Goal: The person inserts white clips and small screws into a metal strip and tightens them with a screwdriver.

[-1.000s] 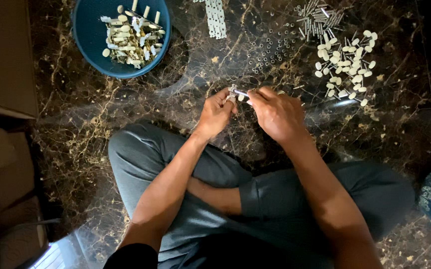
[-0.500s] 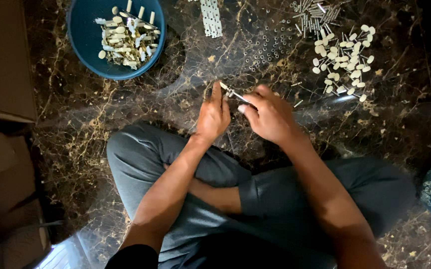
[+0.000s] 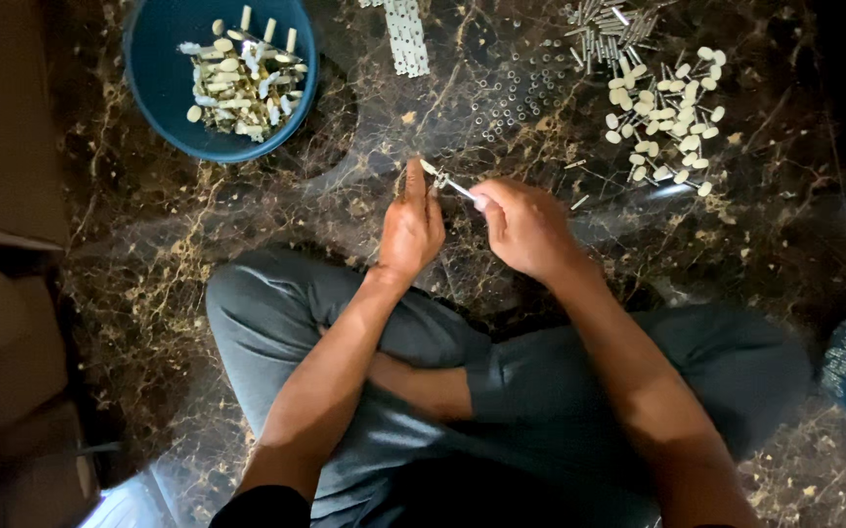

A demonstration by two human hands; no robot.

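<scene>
Right between the two hands sits a thin pin (image 3: 447,182) with a pale tip. The left hand (image 3: 411,227) pinches its tipped end at the fingertips; the right hand (image 3: 525,227) pinches the other end, fingers curled. From the pin, the blue bowl (image 3: 154,98) of pale pieces lies up and left, a loose heap of pale caps (image 3: 665,115) up and right. The pin's shape is too small to make out.
</scene>
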